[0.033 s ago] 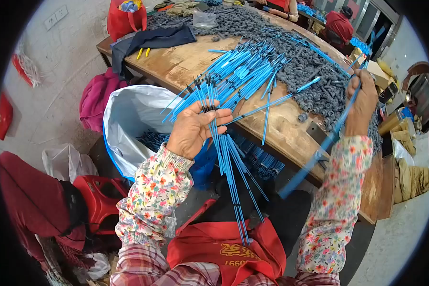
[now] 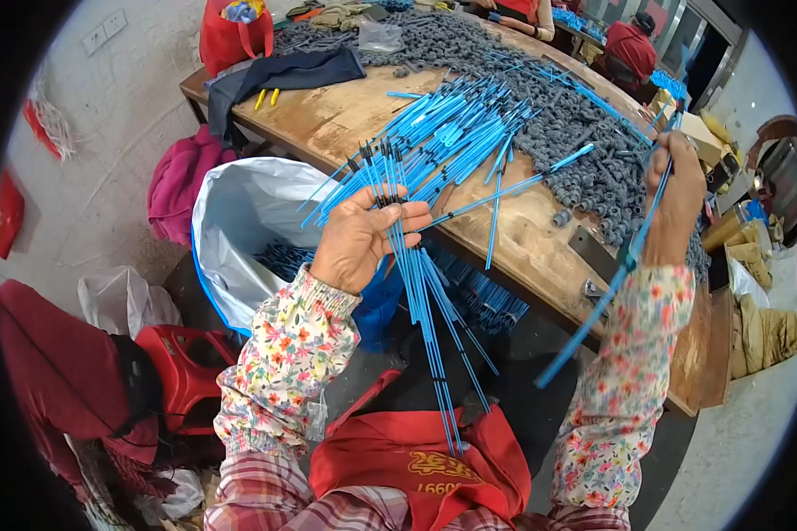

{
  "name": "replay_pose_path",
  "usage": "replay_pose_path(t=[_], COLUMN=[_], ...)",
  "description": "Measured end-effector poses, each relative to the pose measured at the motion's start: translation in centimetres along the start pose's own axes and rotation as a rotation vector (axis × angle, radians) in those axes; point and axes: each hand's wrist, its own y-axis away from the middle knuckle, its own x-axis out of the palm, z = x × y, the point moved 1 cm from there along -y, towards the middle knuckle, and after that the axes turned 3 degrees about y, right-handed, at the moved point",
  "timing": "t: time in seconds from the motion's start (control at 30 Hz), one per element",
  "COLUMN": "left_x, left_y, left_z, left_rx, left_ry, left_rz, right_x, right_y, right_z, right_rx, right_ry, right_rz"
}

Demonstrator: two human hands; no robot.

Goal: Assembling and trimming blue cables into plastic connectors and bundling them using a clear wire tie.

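My left hand (image 2: 359, 237) is closed round a loose bundle of thin blue rods (image 2: 432, 341) with black ends and black bands. The rods' upper ends stick out above my fingers, and their lower ends fan out over my lap. Off to the right, my right hand (image 2: 680, 181) is closed on a single long blue rod (image 2: 584, 329). That rod slants down to the left past my sleeve and is slightly blurred. Beyond my left hand, a heap of similar blue rods (image 2: 452, 133) lies on the wooden table (image 2: 328, 113).
Small dark grey parts (image 2: 584, 190) cover much of the table. A lined bin (image 2: 257, 190) with dark rods inside stands at its near left edge. Left of it is a red stool (image 2: 173, 367). A red bag (image 2: 230, 44) sits at the far left corner. Other people (image 2: 627, 49) sit beyond.
My right hand has shifted slightly down and to the right. The rod in it has swung, its lower end now further right and lower. My left hand and its bundle look unmoved.
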Motion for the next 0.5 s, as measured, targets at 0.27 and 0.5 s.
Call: replay_pose_path(t=[0.27,0.5], left_x=[1.4,2.3], left_y=[0.2,1.1], left_z=[1.2,1.4], left_rx=[0.061,0.192], left_ry=[0.02,0.015], left_rz=[-0.009,-0.126], right_x=[6.1,8.8], right_y=[17.2,20.5], right_z=[-3.6,-4.7], right_rx=[-0.46,-0.385], right_ry=[1.036,1.078], right_rz=[0.45,0.441])
